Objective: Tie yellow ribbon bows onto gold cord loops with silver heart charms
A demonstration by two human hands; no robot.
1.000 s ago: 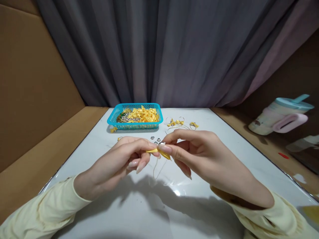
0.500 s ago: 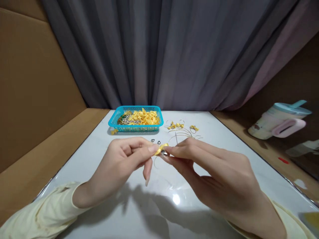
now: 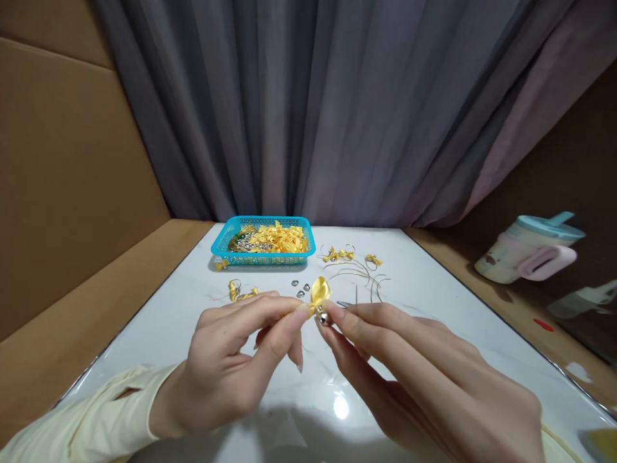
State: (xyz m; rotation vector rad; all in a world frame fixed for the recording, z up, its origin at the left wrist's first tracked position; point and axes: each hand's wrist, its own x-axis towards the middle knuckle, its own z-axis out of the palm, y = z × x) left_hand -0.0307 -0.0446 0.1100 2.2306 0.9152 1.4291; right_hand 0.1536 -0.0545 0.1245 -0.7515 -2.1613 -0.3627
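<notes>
The left hand [image 3: 241, 354] and right hand [image 3: 414, 373] meet above the white surface [image 3: 183, 328], in front of the blue basket [image 3: 263, 258]. Left grip is closed on the yellow bow [image 3: 320, 292]; right grip is closed on the silver bell [image 3: 324, 317].

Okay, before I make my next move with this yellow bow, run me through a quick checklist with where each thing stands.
1. Left hand pinches the yellow bow: ok.
2. Right hand pinches the silver bead: ok.
3. Bead fastened to bow: cannot tell, fingers cover the join.
4. Loose silver pieces clear of both hands: ok.
5. Blue basket upright: ok.
6. Every yellow bow inside it: not ok, some lie on the table.
</notes>
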